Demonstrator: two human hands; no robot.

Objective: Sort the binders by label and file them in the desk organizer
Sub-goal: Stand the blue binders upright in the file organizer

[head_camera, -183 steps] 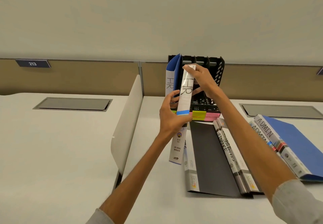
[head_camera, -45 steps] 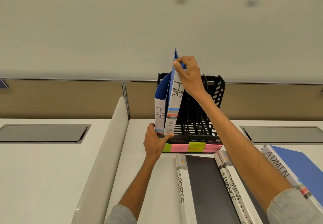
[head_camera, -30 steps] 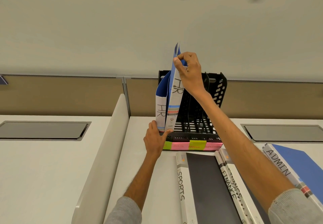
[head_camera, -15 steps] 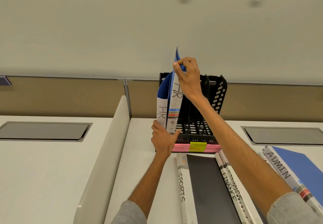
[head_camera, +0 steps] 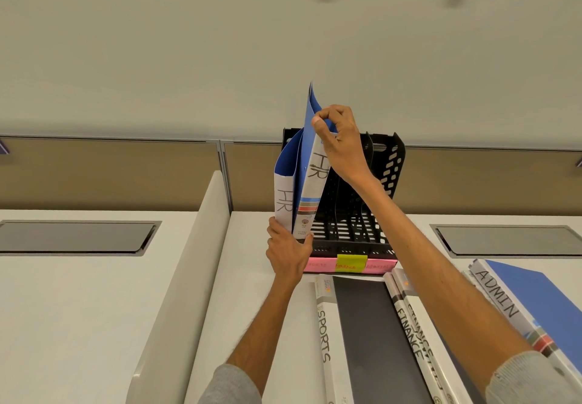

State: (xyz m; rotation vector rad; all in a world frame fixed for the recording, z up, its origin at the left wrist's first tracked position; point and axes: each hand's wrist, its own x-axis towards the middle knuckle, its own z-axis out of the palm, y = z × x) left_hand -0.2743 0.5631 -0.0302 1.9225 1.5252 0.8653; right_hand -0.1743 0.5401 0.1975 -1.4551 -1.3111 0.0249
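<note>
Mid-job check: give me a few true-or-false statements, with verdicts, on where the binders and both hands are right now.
1. Two HR binders stand at the left end of the organizer. True.
2. The right hand pinches the top of the taller HR binder. True.
3. The SPORTS binder is filed in the organizer. False: it lies flat on the desk in front of it.
4. The left hand rests on the ADMIN binder. False: it grips the bottoms of the HR binders.
</note>
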